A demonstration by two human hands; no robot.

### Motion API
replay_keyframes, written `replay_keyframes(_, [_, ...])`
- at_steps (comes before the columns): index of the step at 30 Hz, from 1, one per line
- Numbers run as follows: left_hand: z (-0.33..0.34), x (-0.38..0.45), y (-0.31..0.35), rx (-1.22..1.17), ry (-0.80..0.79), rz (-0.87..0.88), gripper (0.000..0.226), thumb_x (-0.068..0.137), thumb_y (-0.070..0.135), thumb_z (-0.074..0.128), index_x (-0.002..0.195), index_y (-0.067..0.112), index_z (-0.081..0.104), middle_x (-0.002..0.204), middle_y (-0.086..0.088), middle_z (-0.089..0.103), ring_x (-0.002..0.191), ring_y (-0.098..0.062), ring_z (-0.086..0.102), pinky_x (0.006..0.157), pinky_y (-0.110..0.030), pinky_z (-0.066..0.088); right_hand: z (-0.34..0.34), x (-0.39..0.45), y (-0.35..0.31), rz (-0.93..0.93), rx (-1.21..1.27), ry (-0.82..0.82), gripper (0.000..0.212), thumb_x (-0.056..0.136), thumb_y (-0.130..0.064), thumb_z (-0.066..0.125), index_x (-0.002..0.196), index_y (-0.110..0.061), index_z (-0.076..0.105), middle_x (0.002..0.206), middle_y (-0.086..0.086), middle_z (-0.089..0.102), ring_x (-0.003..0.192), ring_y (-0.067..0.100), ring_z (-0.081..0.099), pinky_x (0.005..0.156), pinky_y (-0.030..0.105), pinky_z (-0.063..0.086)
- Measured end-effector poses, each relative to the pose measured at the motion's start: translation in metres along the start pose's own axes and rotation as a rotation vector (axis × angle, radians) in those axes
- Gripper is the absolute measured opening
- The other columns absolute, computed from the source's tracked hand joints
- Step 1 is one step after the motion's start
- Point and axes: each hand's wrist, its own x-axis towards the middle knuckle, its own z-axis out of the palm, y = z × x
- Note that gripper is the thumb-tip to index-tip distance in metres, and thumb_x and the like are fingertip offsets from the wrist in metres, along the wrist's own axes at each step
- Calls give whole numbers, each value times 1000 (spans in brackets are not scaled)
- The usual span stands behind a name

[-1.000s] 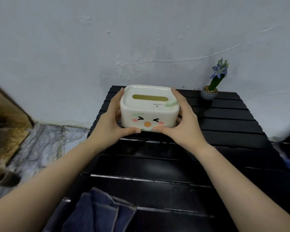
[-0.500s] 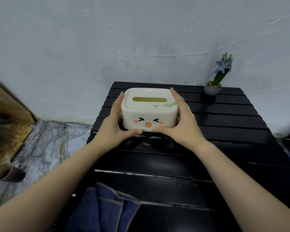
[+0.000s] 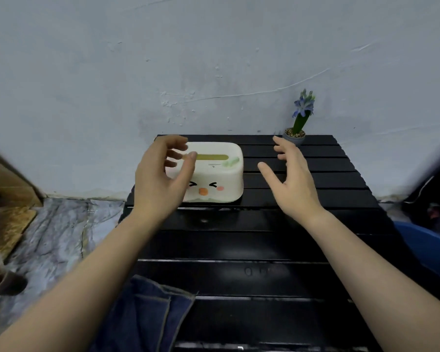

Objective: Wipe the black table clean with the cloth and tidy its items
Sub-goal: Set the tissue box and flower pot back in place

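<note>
- The tissue box (image 3: 215,174) (white, with a squinting cartoon face on its near side) sits on the black table (image 3: 277,240), toward the far left part of the top.
- The left hand (image 3: 160,179) hovers in front of the box's left end, fingers loosely curled and holding nothing; whether the fingertips graze the lid is hard to tell from this angle.
- The right hand (image 3: 293,179) is to the right of the box, apart from it, with fingers spread and relaxed, gripping nothing.
- The blue cloth (image 3: 143,316) lies crumpled at the near left edge of the table.
- A small potted plant (image 3: 299,123) with blue flowers stands at the far right corner, against the wall (image 3: 214,59).
</note>
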Motion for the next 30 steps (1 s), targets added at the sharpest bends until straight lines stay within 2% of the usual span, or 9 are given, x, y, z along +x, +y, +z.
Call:
replay_keyframes(3, [30, 0, 34, -34, -99, 73, 13, 92, 24, 66, 104, 24, 62, 94, 12, 66, 85, -14, 63, 67, -37, 57, -15, 8, 17, 0, -80, 55, 43, 97, -37, 58, 138, -28, 47, 130, -9, 50, 123, 12, 48, 100, 45, 49])
replay_keyframes(8, [100, 1, 58, 50, -250, 312, 11, 95, 16, 59, 105, 14, 63, 95, 4, 64, 84, -13, 60, 77, -34, 51, -30, 40, 54, 37, -235, 13, 35, 97, -32, 56, 131, -28, 54, 124, -1, 51, 120, 21, 48, 102, 45, 45])
replay_keyframes(12, [161, 4, 44, 268, -425, 265, 24, 95, 11, 53, 118, 12, 58, 111, -6, 58, 98, -27, 56, 83, -43, 49, -28, 76, 80, 94, -324, -94, 39, 97, -31, 57, 135, -32, 52, 132, 4, 45, 125, 28, 42, 104, 43, 42])
replay_keyframes(15, [190, 0, 27, 465, -606, 196, 41, 99, 24, 48, 138, 13, 46, 138, -9, 48, 119, -31, 50, 100, -43, 44, -21, 102, 95, 115, -402, -179, 43, 98, -34, 54, 140, -37, 45, 142, 10, 39, 125, 34, 40, 104, 45, 41])
replay_keyframes(17, [200, -6, 14, 576, -696, 165, 52, 102, 37, 43, 147, 14, 36, 153, -13, 37, 137, -33, 38, 114, -43, 33, -15, 117, 104, 121, -455, -220, 46, 98, -36, 53, 142, -39, 41, 144, 13, 36, 125, 37, 40, 104, 49, 41])
replay_keyframes(20, [206, -15, -1, 684, -791, 147, 60, 102, 50, 29, 152, 18, 27, 161, -12, 23, 149, -31, 21, 123, -46, 17, -6, 132, 117, 142, -489, -261, 48, 99, -38, 53, 144, -39, 38, 149, 15, 30, 127, 40, 38, 105, 52, 39])
replay_keyframes(24, [207, -24, -11, 669, -767, 148, 75, 91, 59, 6, 148, 20, 35, 161, -12, 25, 149, -32, 22, 122, -45, 18, 7, 140, 130, 154, -456, -240, 49, 98, -37, 55, 144, -38, 38, 153, 13, 24, 127, 39, 37, 105, 52, 39])
replay_keyframes(30, [209, -25, -11, 646, -756, 144, 80, 86, 60, 1, 148, 21, 35, 162, -11, 23, 149, -31, 20, 122, -45, 18, 11, 139, 140, 96, -353, -114, 38, 98, -16, 54, 134, -28, 51, 132, 12, 35, 115, 33, 39, 94, 42, 47])
